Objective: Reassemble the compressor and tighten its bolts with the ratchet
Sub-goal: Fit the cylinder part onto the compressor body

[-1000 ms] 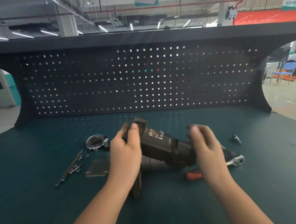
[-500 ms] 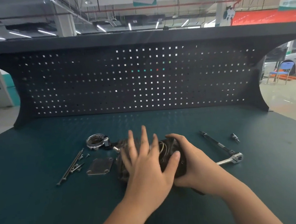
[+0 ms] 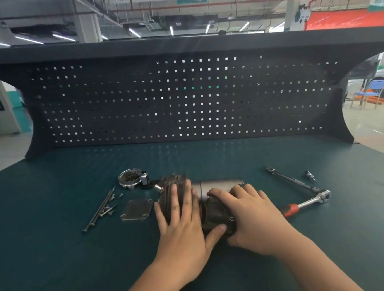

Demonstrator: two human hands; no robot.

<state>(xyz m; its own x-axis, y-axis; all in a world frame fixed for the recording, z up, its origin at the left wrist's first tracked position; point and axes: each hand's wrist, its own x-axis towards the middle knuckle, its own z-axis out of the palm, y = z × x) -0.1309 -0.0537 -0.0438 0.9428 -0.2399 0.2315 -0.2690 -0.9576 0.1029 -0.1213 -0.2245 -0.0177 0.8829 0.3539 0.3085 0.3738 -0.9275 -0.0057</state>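
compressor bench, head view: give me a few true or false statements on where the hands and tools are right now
1. The left hand lies flat on the finned compressor. True.
2. The right hand holds the ratchet. False: the ratchet lies on the mat, right of that hand, untouched.
3. The long bolts lie left of the square plate. True.
4. The square plate is bolted onto the compressor. False: it lies loose on the mat beside it.

Both hands rest on the compressor [image 3: 178,191]: left hand [image 3: 182,218] flat, right hand [image 3: 252,213] gripping. The ratchet [image 3: 308,202] lies right of it, the bolts [image 3: 102,207] left, on the counter [image 3: 58,257].
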